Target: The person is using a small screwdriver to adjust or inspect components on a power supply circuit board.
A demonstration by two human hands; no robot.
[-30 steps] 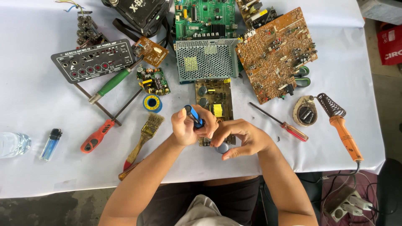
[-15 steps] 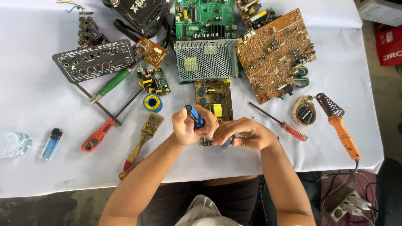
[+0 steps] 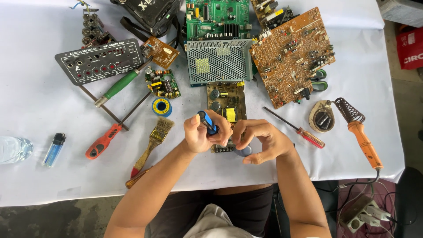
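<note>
My left hand [image 3: 198, 135] is closed around a screwdriver with a blue and black handle [image 3: 207, 122], held upright over the near end of a brown power-supply circuit board [image 3: 227, 99] with a yellow transformer. My right hand [image 3: 263, 141] is curled beside it at the board's near edge, fingertips close to the left hand. It pinches a small grey round part [image 3: 245, 151]. The screwdriver's tip and the board's near edge are hidden behind my fingers.
On the white table lie a perforated metal cover [image 3: 220, 61], a green board [image 3: 216, 17], a large brown board [image 3: 293, 55], an orange soldering iron [image 3: 363, 141], red-handled screwdrivers [image 3: 310, 136] [image 3: 103, 142], a brush [image 3: 154, 139], a solder roll [image 3: 161, 106] and a lighter [image 3: 53, 150].
Both hands stay at the board's near edge. My right hand's fingers have shifted slightly; nothing else has moved.
</note>
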